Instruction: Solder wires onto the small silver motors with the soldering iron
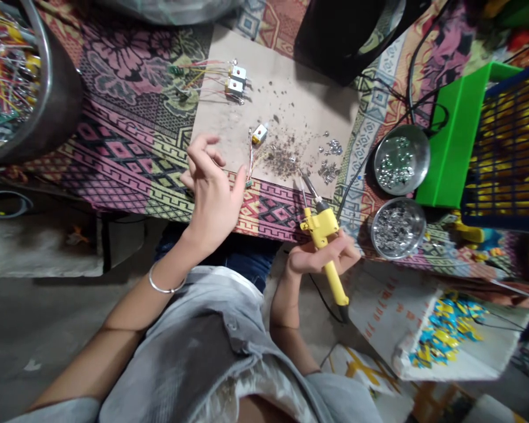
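My right hand (324, 255) is wrapped round a yellow soldering iron (324, 229), whose metal tip points up at the cardboard sheet (286, 76). Over the near left edge of that sheet hovers my left hand (214, 188), fingers apart and bent, holding nothing that I can see. Close to its thumb lies a small green circuit board (248, 183), joined by thin wires to a small silver and yellow motor (260, 134). Two more such motors (235, 85), with wires and boards, lie farther back. Dark crumbs (284, 157) are scattered at the sheet's middle.
Small metal parts (330, 170) lie on the sheet's right side. Two metal bowls of small parts (397, 226) stand farther right, beside a green box (452, 135) and a blue basket (476, 217). A large metal pot (62, 94) stands left; a black object (335, 41) stands behind.
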`<state>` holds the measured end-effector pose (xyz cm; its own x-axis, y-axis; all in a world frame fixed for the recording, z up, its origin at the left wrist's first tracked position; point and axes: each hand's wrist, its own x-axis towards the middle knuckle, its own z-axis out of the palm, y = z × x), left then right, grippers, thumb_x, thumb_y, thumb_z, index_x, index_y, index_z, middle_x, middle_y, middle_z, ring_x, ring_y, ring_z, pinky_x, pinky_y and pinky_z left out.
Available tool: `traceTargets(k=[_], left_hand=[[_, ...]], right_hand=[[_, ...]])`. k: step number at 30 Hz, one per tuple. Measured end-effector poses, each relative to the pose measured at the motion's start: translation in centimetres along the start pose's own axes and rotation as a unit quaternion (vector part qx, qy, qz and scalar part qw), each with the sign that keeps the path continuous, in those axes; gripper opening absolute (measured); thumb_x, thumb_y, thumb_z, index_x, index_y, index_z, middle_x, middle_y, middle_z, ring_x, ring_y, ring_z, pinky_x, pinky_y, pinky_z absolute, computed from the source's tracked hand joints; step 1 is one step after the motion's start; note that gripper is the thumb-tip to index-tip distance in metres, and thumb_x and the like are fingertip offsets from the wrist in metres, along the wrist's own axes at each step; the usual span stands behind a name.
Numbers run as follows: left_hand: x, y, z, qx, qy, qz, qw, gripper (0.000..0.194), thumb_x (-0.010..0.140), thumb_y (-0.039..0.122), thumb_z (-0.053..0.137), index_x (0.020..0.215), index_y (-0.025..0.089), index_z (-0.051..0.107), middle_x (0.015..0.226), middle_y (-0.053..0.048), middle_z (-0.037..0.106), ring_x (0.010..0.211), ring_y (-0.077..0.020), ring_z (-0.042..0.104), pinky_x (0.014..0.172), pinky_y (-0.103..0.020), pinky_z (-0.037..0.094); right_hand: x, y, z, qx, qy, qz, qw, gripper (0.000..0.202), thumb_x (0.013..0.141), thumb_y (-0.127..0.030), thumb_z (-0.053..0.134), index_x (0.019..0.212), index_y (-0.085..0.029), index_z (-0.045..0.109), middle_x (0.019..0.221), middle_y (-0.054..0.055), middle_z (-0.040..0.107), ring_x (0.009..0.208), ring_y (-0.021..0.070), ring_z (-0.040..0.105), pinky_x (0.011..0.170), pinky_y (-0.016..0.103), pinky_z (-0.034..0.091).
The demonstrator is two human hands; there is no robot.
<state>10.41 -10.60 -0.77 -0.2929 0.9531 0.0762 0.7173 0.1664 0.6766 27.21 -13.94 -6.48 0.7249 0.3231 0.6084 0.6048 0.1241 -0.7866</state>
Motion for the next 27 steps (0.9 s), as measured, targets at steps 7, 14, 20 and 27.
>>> traceTargets(k=[7, 14, 20, 27], left_hand=[[1.0, 0.2, 1.5, 0.061, -0.017, 0.044, 0.997, 0.009, 0.102, 0.026, 0.066, 0.11, 0.023, 0.066, 0.119, -0.015, 0.066, 0.121, -0.0406, 0.059, 0.108, -0.06, 0.043], [2.5, -0.5, 1.7, 0.006, -0.067, 0.056, 0.996, 0.002, 0.102, 0.021, 0.065, 0.102, 0.022, 0.066, 0.112, -0.011, 0.071, 0.117, -0.0361, 0.065, 0.109, -0.056, 0.049], [3.8, -1.1, -1.0, -0.13, -0.057, 0.002, 0.99, 0.005, 0.099, 0.018, 0.071, 0.097, 0.023, 0.07, 0.096, -0.002, 0.075, 0.09, -0.0207, 0.075, 0.091, -0.035, 0.061], [4.4, -2.9, -1.1, -0.191, -0.066, -0.009, 0.979, 0.012, 0.095, 0.019, 0.072, 0.105, 0.024, 0.076, 0.095, -0.001, 0.079, 0.088, -0.0169, 0.076, 0.079, -0.026, 0.063]], right_hand=[[0.0, -0.3, 0.1, -0.038, -0.002, -0.008, 0.999, 0.027, 0.097, -0.044, 0.049, 0.079, -0.028, 0.036, 0.075, -0.003, 0.035, 0.069, 0.0164, 0.049, 0.072, 0.042, 0.051], [0.0, -0.3, 0.1, -0.043, -0.006, -0.008, 0.999, 0.026, 0.097, -0.044, 0.047, 0.08, -0.028, 0.035, 0.074, -0.003, 0.033, 0.069, 0.0165, 0.049, 0.071, 0.041, 0.051], [0.0, -0.2, 0.0, -0.008, -0.014, -0.01, 1.0, 0.023, 0.095, -0.039, 0.052, 0.08, -0.027, 0.039, 0.074, -0.003, 0.037, 0.07, 0.0161, 0.05, 0.075, 0.042, 0.052], [0.0, 0.0, 0.1, -0.058, -0.001, -0.021, 0.998, 0.026, 0.095, -0.048, 0.049, 0.079, -0.029, 0.039, 0.074, -0.002, 0.038, 0.068, 0.018, 0.052, 0.075, 0.045, 0.054]])
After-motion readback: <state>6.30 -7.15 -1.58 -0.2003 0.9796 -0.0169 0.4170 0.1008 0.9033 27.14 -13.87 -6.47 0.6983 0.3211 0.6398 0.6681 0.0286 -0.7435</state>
